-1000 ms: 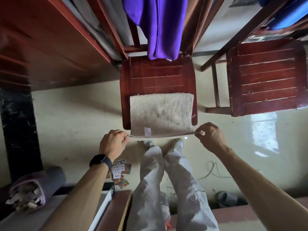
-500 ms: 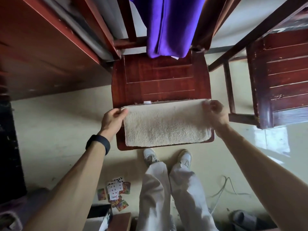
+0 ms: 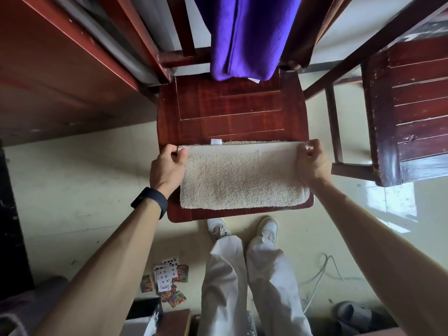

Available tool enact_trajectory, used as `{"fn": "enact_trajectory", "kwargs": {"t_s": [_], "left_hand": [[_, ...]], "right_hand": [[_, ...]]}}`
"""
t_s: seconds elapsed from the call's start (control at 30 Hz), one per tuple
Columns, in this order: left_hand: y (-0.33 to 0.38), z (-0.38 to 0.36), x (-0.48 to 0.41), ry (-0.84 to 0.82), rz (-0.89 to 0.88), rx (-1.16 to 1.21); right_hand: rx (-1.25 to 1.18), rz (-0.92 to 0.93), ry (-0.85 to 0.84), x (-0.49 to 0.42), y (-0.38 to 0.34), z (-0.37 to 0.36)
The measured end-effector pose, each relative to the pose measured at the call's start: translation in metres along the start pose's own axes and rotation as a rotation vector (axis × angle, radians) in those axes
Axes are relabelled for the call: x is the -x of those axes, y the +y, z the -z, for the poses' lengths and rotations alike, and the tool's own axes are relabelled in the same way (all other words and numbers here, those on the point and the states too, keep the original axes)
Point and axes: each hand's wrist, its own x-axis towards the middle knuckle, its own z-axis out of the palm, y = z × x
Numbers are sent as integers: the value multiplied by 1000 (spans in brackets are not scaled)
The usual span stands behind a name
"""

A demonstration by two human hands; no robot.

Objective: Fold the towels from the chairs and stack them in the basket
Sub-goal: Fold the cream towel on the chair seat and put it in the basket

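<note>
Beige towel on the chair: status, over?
Fingers: left hand and right hand each pinch a far corner. Folded beige towel lies flat on chair seat. Purple towel hangs over the chair back, clear of it; basket not in view.

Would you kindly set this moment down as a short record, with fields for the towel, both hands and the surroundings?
towel: beige towel, folded, lying flat on the front of the chair seat
left hand: grips the towel's far left corner
right hand: grips its far right corner
waiting: purple towel hangs over the chair back
nearby: second chair to the right; playing cards on the floor
basket: not in view
</note>
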Motion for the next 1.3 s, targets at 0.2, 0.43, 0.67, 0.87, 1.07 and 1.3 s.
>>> {"fn": "enact_trajectory", "kwargs": {"t_s": [0.2,0.43,0.67,0.87,1.07,1.3], "left_hand": [[1,-3,0,31,-19,-212],[8,-27,50,273,-505,-417],[-9,-85,58,35,-606,-650],[0,-75,57,89,-640,-651],[41,-53,12,211,-749,-495],[58,-31,-15,21,-740,-453]], "right_hand": [[71,0,62,2,-6,-6],[204,382,372,52,-4,-27],[618,599,-22,41,14,-70],[555,474,121,19,28,-43],[452,692,198,-1,4,-26],[418,744,175,-10,1,-18]]}}
